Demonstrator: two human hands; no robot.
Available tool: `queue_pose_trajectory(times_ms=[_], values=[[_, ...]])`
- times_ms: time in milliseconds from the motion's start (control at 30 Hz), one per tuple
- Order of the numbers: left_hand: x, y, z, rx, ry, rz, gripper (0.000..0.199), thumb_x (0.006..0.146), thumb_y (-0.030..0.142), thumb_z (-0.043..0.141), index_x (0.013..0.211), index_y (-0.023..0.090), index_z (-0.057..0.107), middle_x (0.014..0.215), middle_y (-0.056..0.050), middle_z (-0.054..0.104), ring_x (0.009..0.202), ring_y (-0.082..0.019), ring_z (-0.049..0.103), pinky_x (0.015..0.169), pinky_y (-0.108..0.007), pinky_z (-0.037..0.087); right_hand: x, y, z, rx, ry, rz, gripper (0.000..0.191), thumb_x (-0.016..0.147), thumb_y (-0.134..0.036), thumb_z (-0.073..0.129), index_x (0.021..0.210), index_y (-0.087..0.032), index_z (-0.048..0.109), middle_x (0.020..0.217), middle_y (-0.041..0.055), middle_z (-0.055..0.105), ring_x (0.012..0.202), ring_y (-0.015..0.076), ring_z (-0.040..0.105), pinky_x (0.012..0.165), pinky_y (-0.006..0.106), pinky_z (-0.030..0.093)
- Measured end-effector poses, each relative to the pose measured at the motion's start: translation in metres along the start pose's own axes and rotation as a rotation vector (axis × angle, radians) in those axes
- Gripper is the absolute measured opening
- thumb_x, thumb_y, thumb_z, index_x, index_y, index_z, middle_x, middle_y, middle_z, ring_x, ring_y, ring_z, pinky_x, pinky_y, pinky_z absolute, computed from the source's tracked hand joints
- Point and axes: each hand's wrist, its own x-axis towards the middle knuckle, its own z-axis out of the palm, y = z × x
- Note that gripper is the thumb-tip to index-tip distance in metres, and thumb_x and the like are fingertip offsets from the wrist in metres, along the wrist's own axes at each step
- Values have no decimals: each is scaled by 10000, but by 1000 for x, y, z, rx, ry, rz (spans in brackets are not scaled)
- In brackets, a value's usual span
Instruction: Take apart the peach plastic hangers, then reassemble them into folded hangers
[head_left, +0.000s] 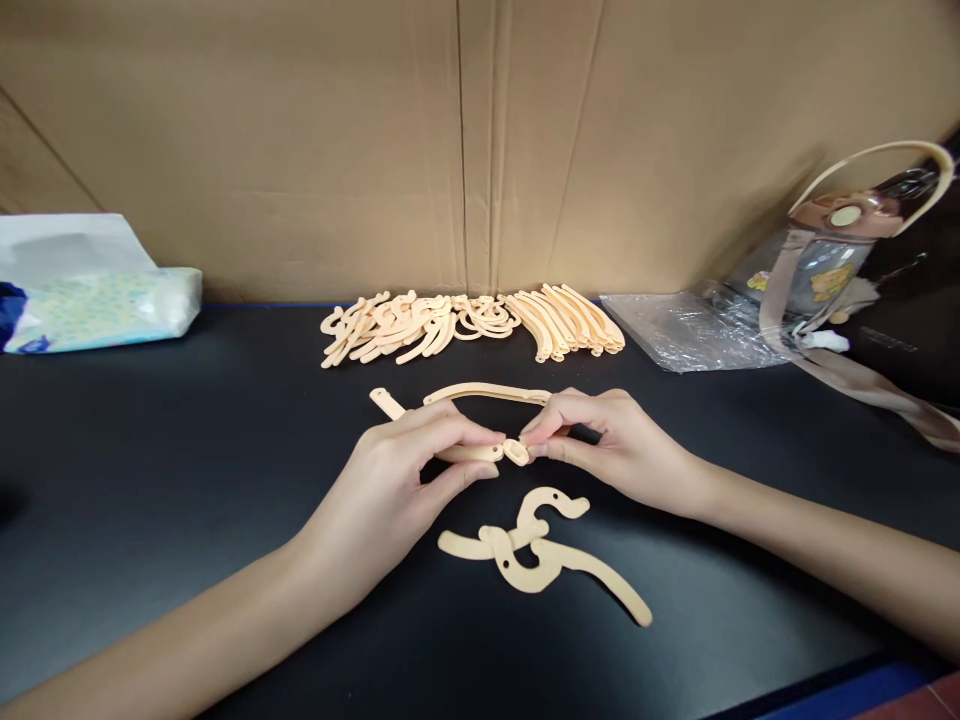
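Note:
My left hand [409, 455] pinches a cream plastic strip [474, 454] with a small hole at its end, between thumb and fingers. Close against that end, my right hand [600, 440] grips a small oval cream plastic piece [516, 452] by its edge; whether the two parts touch I cannot tell. Just behind my hands lies a long curved cream strip [487, 389], its right end partly hidden by my right fingers. Another strip end [386, 403] pokes out behind my left hand. In front, two hook-shaped cream pieces [529, 575] lie crossed on the black table [300, 640].
Towards the back sit a pile of hooked cream pieces [409, 325] and a row of curved strips [570, 320]. A tissue pack [97, 300] stands left. Right are a clear plastic bag [682, 330] and a strapped bottle [817, 265]. A cardboard wall [337, 150] closes the back.

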Motion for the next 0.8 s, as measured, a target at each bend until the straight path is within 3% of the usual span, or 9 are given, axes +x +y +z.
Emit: queue_pose_trajectory(times_ms=[433, 600, 800], values=[[-1, 6, 5, 7, -7, 58, 102, 858, 84, 692, 889, 182, 692, 792, 48, 696, 728, -74, 670, 672, -144, 500, 2, 1, 3, 106, -34, 62, 92, 918, -260, 652, 879, -200, 709, 851, -9, 757, 797, 124, 715, 720, 218, 537], [0, 3, 0, -9, 33, 4, 158, 872, 114, 686, 1014, 185, 687, 891, 35, 732, 752, -74, 692, 745, -154, 527, 2, -1, 2, 221, -5, 138, 89, 909, -254, 651, 864, -191, 695, 861, 8, 756, 801, 139, 716, 754, 260, 557], [-1, 2, 2, -7, -1, 31, 183, 891, 95, 651, 1047, 170, 711, 841, 18, 696, 728, -83, 664, 686, -169, 513, 1, 2, 4, 252, -39, 152, 83, 913, -254, 652, 885, -185, 690, 875, 8, 751, 826, 130, 711, 766, 251, 545]])
